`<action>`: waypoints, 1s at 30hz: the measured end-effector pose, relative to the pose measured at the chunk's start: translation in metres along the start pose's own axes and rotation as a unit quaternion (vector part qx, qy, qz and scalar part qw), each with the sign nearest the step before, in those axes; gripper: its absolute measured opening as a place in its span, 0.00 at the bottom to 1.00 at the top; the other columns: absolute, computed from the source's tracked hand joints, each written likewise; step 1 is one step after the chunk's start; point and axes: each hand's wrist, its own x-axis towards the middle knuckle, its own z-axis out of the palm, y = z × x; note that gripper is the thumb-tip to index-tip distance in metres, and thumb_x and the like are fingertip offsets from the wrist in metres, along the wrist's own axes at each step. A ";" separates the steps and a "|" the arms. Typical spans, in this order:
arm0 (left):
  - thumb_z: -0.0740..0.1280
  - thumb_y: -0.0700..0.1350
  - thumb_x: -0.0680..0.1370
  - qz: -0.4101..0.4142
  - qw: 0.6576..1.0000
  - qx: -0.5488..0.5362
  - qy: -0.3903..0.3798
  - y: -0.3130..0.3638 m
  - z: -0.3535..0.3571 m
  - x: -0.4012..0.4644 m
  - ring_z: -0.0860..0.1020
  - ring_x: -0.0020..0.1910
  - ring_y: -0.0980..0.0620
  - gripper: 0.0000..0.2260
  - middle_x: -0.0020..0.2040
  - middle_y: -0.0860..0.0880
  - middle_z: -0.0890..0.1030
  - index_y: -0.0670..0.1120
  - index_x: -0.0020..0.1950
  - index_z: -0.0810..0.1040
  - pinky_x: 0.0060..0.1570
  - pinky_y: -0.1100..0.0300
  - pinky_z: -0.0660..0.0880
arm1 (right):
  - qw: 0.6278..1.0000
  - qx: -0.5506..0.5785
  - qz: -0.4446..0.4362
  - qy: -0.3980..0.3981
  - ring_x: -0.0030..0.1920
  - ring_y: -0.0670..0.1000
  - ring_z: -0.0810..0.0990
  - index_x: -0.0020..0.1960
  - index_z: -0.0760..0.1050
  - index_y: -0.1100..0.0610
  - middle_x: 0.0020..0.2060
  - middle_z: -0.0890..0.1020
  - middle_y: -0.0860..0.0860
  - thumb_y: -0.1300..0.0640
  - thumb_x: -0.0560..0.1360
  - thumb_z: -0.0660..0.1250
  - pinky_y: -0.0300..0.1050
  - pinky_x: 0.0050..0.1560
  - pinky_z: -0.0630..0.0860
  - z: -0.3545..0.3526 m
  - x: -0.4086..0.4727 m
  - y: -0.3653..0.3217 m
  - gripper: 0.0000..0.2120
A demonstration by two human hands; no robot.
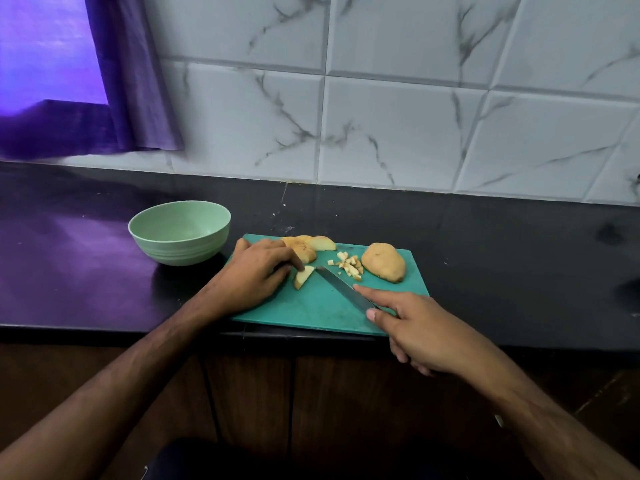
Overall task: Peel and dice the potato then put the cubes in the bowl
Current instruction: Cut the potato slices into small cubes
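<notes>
On the teal cutting board (311,311) my left hand (258,275) holds down a potato wedge (303,277) with its fingertips. My right hand (412,329) grips a knife (341,287), index finger stretched along the blade's spine; the tip lies just right of the wedge. Several small potato cubes (349,265) sit in a loose heap mid-board. A half potato (383,262) lies cut side down at the right. More potato slices (308,247) rest behind my left hand. The pale green bowl (179,237) stands left of the board, nothing visible inside.
The board lies on a black countertop (502,258) near its front edge. A marble-tiled wall (381,98) rises behind. A purple curtain (131,81) hangs at the far left. Brown cabinet doors (311,410) are below the counter.
</notes>
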 end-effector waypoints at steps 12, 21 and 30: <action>0.74 0.52 0.77 0.067 0.997 -0.035 0.003 0.002 -0.001 -0.002 0.75 0.52 0.64 0.09 0.50 0.63 0.79 0.60 0.56 0.81 0.51 0.58 0.62 | 0.999 0.020 0.013 -0.031 0.22 0.44 0.72 0.79 0.57 0.34 0.27 0.77 0.48 0.49 0.86 0.56 0.38 0.26 0.73 -0.002 0.007 -0.007 0.24; 0.63 0.65 0.77 0.066 0.998 -0.003 0.013 0.001 0.001 -0.002 0.76 0.55 0.61 0.15 0.51 0.62 0.81 0.59 0.52 0.82 0.51 0.54 0.65 | 0.999 -0.048 -0.012 -0.018 0.22 0.44 0.74 0.79 0.55 0.33 0.28 0.79 0.49 0.48 0.86 0.54 0.38 0.28 0.75 -0.006 0.001 -0.014 0.24; 0.68 0.60 0.78 0.094 0.996 0.003 0.010 0.002 0.000 -0.003 0.78 0.54 0.58 0.09 0.52 0.60 0.82 0.58 0.53 0.83 0.51 0.53 0.67 | 0.995 -0.098 -0.019 -0.021 0.20 0.42 0.73 0.79 0.52 0.31 0.29 0.79 0.48 0.46 0.86 0.53 0.36 0.28 0.75 -0.007 -0.009 -0.024 0.24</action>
